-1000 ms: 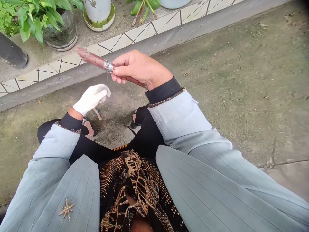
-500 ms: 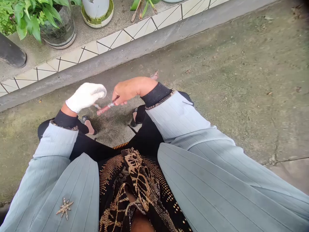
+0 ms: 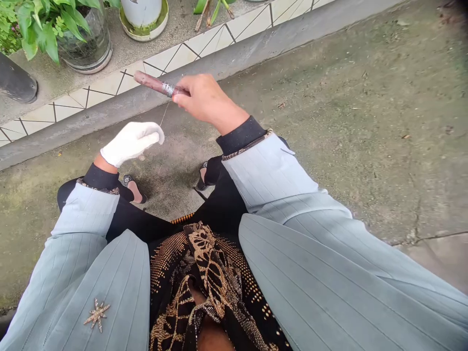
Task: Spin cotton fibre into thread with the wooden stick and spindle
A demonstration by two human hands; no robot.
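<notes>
My right hand (image 3: 206,97), bare, is closed around one end of a reddish-brown stick (image 3: 151,83). The stick points out to the left over the curb, and silvery wire (image 3: 167,89) is wound round it beside my fingers. A thin strand (image 3: 164,115) runs down from the winding to my left hand (image 3: 131,141), which wears a white glove. The gloved fingers are curled together at the strand's lower end. Something small and pale shows just under the glove, too little of it to name.
A low tiled curb (image 3: 157,71) crosses the top. Behind it stand a leafy plant in a clear pot (image 3: 86,51), a white pot on a saucer (image 3: 144,35) and a dark pipe (image 3: 16,80). My shoes (image 3: 132,186) rest on the concrete floor (image 3: 347,122).
My right hand has swung up and away with the stick, whose free end now points up-left instead of down-left. The strand shows stretched between the hands. My gloved left hand has hardly moved.
</notes>
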